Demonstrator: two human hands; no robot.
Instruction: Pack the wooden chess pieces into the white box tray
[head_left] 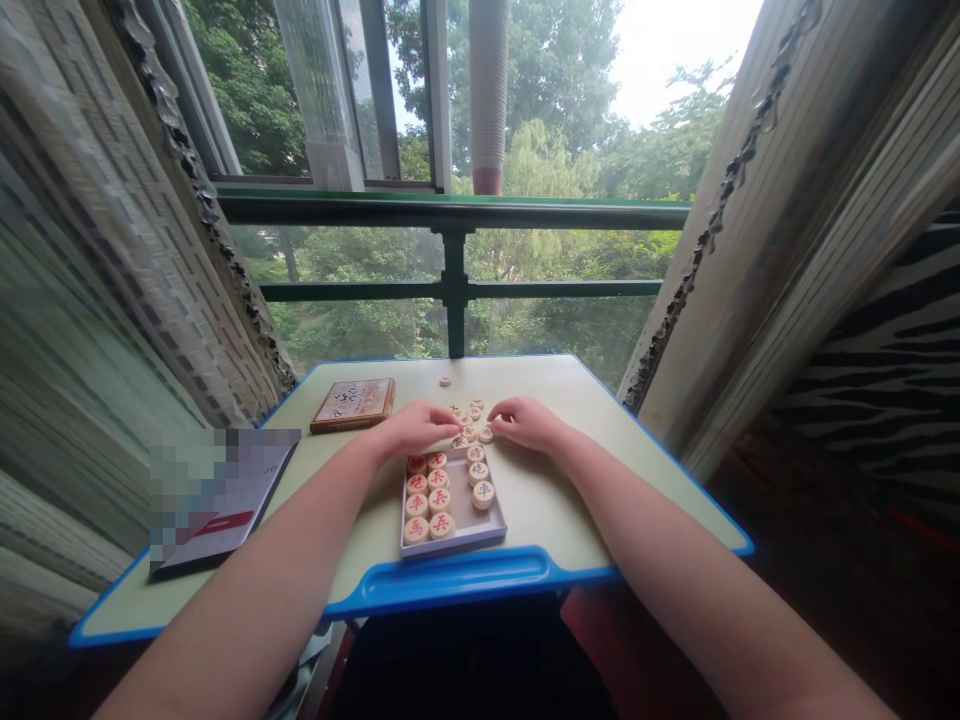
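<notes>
A shallow white box (491,528) stands near the front of the small table, with round wooden Chinese chess pieces in it. Red-marked pieces (439,500) fill two columns on its left; dark-marked pieces (483,494) line its right side, with bare box floor between. Just beyond the box's far edge, my left hand (420,428) is closed, fingertips at a chess piece (459,441). My right hand (529,422) curls in from the right, its fingertips closed at another piece (486,434). Several loose pieces (475,411) lie between and beyond the hands, partly hidden.
The pale table (622,490) has a blue rim and a blue front groove (457,575). A flat brown decorated box (354,404) lies at the back left, a dark-edged book or folder (232,500) nearer left. One piece (445,381) sits far back. Curtains and a green railing (454,290) surround.
</notes>
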